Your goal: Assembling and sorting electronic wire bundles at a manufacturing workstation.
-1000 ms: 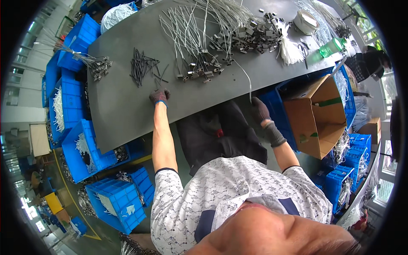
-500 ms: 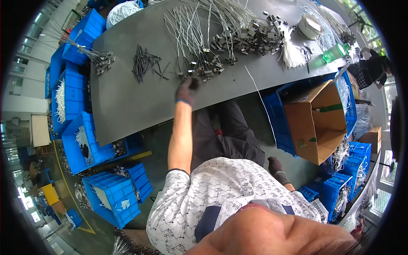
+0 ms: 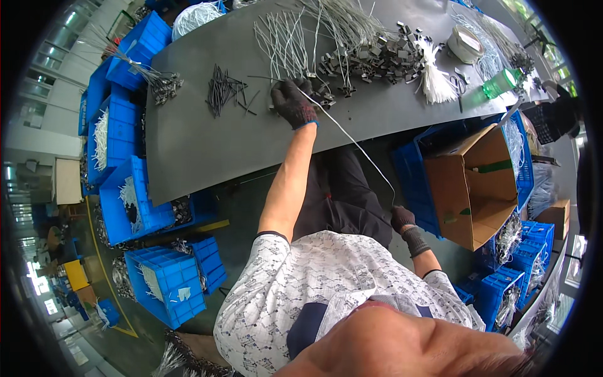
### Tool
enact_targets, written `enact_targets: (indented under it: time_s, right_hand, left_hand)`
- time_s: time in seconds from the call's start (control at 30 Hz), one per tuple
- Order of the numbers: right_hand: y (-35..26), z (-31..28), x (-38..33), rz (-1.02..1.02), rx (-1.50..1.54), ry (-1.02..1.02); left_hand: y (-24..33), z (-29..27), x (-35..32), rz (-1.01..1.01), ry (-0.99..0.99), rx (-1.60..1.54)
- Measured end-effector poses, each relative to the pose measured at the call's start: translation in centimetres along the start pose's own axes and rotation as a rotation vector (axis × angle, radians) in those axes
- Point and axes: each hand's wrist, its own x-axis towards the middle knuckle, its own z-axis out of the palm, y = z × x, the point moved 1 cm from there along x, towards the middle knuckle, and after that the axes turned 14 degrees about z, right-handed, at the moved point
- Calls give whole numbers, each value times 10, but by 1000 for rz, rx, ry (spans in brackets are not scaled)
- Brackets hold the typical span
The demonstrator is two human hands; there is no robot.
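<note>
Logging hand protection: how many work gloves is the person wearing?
2: one on the left hand, over the table; one on the right hand, at the lower end of the white wire.

we find ourselves in a factory workshop: a broad dark worktable (image 3: 201, 151) carries piled metal fittings (image 3: 377, 60) and bundled wires (image 3: 342, 22), blue plastic crates (image 3: 179, 270) of parts crowd both the left and right, and a yellow line (image 3: 218, 225) marks the floor on the left.
</note>
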Motion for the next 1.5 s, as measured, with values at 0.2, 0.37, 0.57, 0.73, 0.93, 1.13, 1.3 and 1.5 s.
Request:
enact_targets:
  time_s: [0.2, 0.37, 0.57, 0.73, 0.93, 1.13, 1.3, 1.5]
  right_hand:
    - [-13, 7, 2, -5, 127, -12]
    - [-4, 15, -11, -19, 128, -6]
    - [9, -4, 7, -56, -40, -225]
    - [-115, -128, 29, -327, 761, 230]
    - [-232, -210, 76, -208, 1629, 193]
    - [-296, -216, 101, -130, 1634, -128]
    - [-321, -239, 176, -334, 1114, 183]
    - [-386, -305, 282, -690, 422, 539]
  left_hand:
    - [-21, -19, 1, -195, -141, 76]
    - [-44, -30, -8, -416, -542, 222]
    - [-23, -20, 15, -468, -793, 308]
    - [-19, -29, -22, -474, -753, 304]
    - [-7, -71, -83, -630, -821, 244]
    - [-10, -90, -44, -413, -691, 416]
    - [-24, -82, 32, -427, -889, 629]
    - [-58, -86, 102, -6, -1102, 1185]
